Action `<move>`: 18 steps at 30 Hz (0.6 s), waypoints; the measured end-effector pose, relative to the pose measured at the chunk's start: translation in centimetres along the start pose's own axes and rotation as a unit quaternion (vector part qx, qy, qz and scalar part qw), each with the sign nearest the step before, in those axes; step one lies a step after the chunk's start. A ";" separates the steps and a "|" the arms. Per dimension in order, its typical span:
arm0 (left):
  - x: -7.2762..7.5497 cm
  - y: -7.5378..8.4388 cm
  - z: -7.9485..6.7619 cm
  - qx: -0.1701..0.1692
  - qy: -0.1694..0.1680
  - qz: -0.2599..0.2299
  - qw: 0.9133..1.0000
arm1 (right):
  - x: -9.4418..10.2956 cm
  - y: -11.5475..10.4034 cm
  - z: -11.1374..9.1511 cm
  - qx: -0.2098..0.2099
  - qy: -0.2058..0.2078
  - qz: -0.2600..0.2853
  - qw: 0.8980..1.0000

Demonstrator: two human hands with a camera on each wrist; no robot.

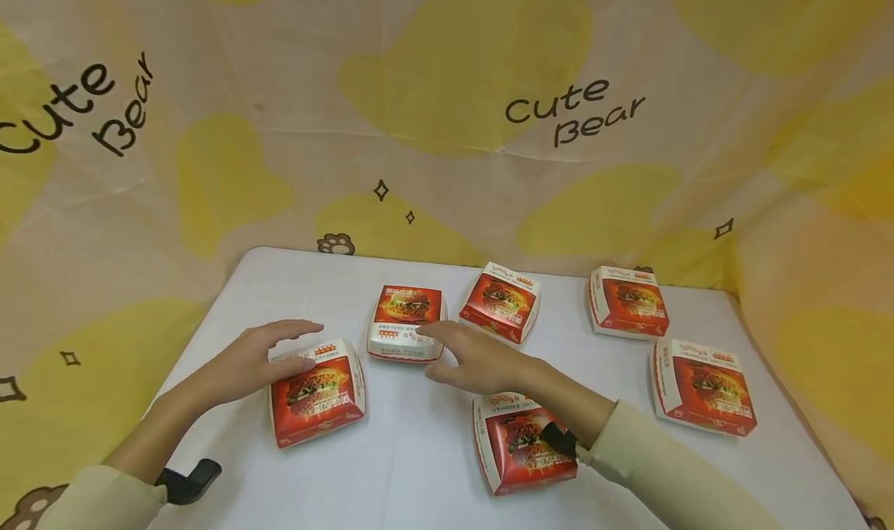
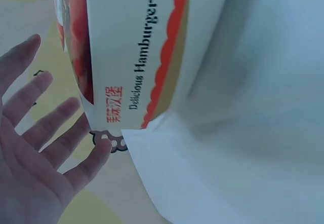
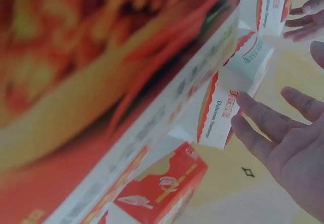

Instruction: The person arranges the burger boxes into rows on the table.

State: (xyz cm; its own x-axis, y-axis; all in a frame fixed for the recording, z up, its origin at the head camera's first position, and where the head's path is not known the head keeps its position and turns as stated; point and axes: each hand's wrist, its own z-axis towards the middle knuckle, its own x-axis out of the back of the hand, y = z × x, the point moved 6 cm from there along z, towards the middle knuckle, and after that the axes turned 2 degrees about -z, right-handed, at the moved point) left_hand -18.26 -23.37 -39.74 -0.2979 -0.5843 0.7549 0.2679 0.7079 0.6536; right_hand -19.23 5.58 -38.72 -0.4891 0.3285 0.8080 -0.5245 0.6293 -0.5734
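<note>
Red-and-white paper hamburger boxes lie on a white table. My left hand [image 1: 254,359] is over the back of the front-left box [image 1: 317,398], its thumb overlapping the lid in the head view. In the left wrist view, that hand [image 2: 45,153] has its fingers spread beside a printed hamburger box [image 2: 136,51]. My right hand [image 1: 482,359] reaches to the right side of the middle box [image 1: 408,309], fingertips right at its front lid edge. Relaxed fingers of the right hand [image 3: 288,138] show in the right wrist view, with nothing gripped.
One box [image 1: 517,445] lies under my right forearm, partly covered by it. Another box [image 1: 501,303] is behind my right hand. Two more, a back-right box [image 1: 628,301] and a front-right box [image 1: 705,386], stand near the table's right edge. A yellow-patterned cloth [image 1: 447,126] hangs behind the table.
</note>
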 end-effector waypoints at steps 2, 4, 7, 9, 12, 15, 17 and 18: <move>0.1 -0.2 -0.4 0.002 -0.001 0.000 1.000 | -0.2 -0.4 0.0 0.000 0.000 -0.007 1.000; 0.1 -0.3 -0.7 0.003 -0.003 -0.003 1.000 | -0.3 -0.7 0.1 -0.003 0.003 -0.018 1.000; 0.0 -0.5 -1.0 0.003 -0.008 -0.006 1.000 | -0.5 -1.2 0.0 -0.017 0.001 -0.032 0.999; -0.1 -0.6 -1.1 0.003 -0.011 -0.009 1.000 | -0.7 -1.5 0.0 -0.023 -0.004 -0.035 0.999; -0.2 -0.7 -1.2 -0.001 -0.016 -0.007 1.000 | -0.8 -1.9 -0.1 -0.028 -0.013 -0.035 0.999; -0.4 -0.8 -1.4 -0.001 -0.020 -0.006 1.000 | -0.9 -1.9 0.0 -0.027 -0.018 -0.041 0.999; -0.4 -0.9 -1.6 -0.001 -0.022 -0.006 1.000 | -1.0 -1.9 0.0 -0.024 -0.020 -0.049 0.998; -0.5 -0.9 -1.6 -0.001 -0.023 -0.007 1.000 | -1.0 -1.8 0.0 -0.022 -0.021 -0.054 0.998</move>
State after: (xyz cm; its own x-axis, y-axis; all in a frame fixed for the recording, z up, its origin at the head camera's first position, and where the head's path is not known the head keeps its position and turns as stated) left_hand -16.87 -24.42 -40.61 -0.3430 -0.5753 0.7426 0.2646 0.6994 0.6640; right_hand -17.79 4.09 -38.46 -0.4598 0.2279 0.8583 -0.5453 0.6904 -0.4754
